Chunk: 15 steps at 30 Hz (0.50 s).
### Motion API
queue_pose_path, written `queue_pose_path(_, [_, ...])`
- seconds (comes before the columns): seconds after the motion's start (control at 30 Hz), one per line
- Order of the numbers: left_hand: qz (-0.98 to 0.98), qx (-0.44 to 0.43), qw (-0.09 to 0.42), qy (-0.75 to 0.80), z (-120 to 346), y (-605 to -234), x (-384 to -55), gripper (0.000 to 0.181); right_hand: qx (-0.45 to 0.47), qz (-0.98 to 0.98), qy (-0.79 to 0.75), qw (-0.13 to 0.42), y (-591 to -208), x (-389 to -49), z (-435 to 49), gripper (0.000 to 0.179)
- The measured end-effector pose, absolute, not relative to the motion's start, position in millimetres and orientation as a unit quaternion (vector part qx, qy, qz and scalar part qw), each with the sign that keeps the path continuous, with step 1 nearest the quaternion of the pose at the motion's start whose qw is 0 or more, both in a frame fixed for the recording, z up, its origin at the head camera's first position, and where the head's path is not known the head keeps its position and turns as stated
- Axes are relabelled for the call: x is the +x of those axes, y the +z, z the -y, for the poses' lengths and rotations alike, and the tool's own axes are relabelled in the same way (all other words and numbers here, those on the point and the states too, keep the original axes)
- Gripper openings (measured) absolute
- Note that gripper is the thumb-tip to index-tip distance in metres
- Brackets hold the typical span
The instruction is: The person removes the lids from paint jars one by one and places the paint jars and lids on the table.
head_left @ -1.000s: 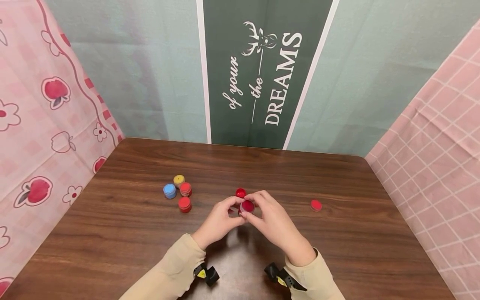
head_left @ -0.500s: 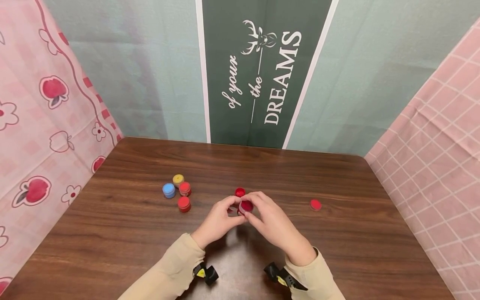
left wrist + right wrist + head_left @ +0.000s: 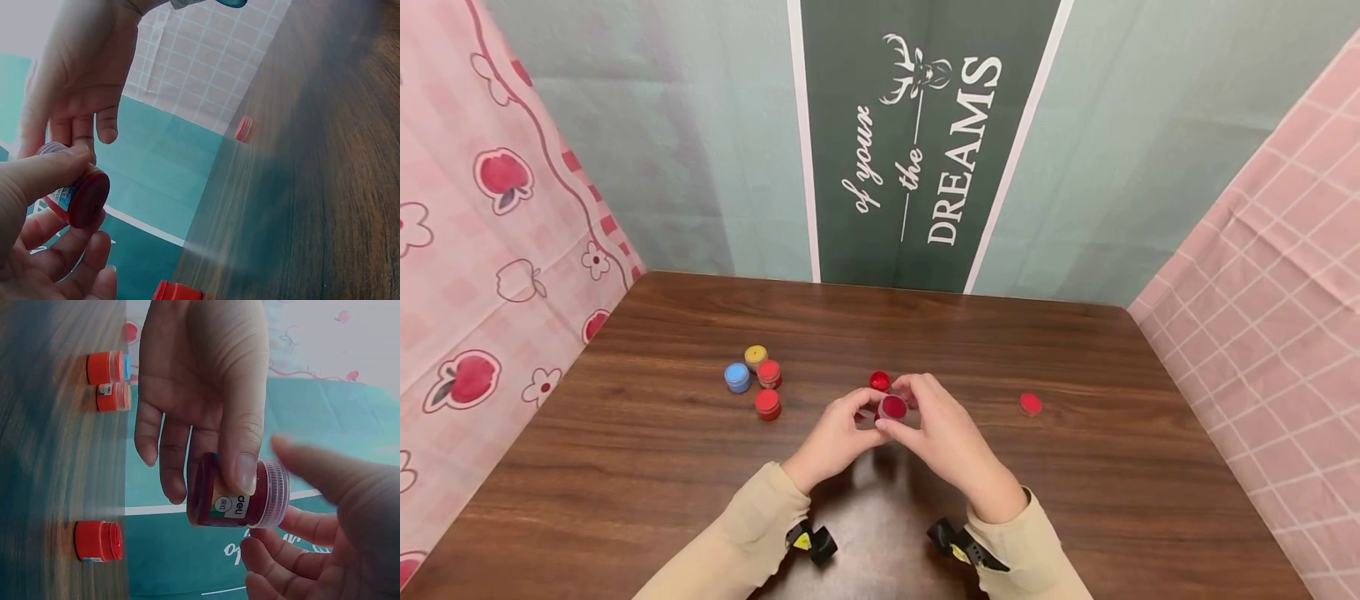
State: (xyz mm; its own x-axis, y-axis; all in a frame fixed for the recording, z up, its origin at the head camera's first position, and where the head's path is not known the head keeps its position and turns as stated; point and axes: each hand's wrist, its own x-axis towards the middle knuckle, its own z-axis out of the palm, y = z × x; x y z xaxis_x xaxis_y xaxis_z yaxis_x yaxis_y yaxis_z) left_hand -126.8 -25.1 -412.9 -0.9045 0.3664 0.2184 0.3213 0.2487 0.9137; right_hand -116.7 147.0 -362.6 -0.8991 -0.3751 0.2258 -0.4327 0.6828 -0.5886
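My left hand (image 3: 831, 437) holds a small dark red paint jar (image 3: 892, 407) above the table, its thumb across the label and fingers beneath in the left wrist view. The jar lies tilted on its side in the right wrist view, with its clear ribbed lid (image 3: 275, 494) on. My right hand (image 3: 951, 437) is around the lid end; its blurred thumb (image 3: 319, 465) stands apart from the lid, and its fingers are loosely bent close below. Whether those fingers touch the lid I cannot tell. Just behind the hands stands a lidless red paint jar (image 3: 879, 381).
At the left of the brown wooden table (image 3: 625, 467) stand a yellow jar (image 3: 756, 357), a blue jar (image 3: 737, 377), a red jar (image 3: 769, 373) and another red jar (image 3: 767, 404). A loose red lid (image 3: 1031, 405) lies at the right. Hanging cloths border the table.
My right hand's fingers have loosened and moved slightly off the jar's lid. The left hand keeps its hold; the jar has barely moved.
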Motion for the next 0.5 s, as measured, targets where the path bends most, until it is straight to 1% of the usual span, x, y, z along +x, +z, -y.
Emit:
queue_pose_path(0.07, [-0.790,0.216,0.021,0.573,24.9,-413.5,-126.7,0.029,0.232,0.913,0.334,0.040,-362.9,-117.4,-147.3,0.043])
queue_pose_path(0.13, [-0.792,0.211,0.026,0.573,25.0,-413.4,-126.8,0.029,0.251,0.907,0.336,0.036,-362.7,-117.7,-148.0,0.042])
queue_pose_path(0.27, [-0.792,0.210,0.026,0.572,25.4,-413.8,-127.3,0.030,0.282,0.894,0.346,0.027,-361.7,-117.9,-149.3,0.055])
queue_pose_path(0.37, [-0.795,0.213,0.023,0.568,25.7,-414.0,-127.7,0.031,0.275,0.897,0.344,0.030,-362.2,-117.8,-148.7,0.065])
queue_pose_path(0.43, [-0.795,0.214,0.021,0.568,25.6,-414.5,-127.8,0.031,0.261,0.904,0.337,0.035,-362.9,-117.9,-147.8,0.066])
queue_pose_path(0.5, [-0.795,0.212,0.023,0.568,25.4,-414.4,-127.9,0.030,0.249,0.909,0.330,0.040,-364.0,-117.9,-147.0,0.063])
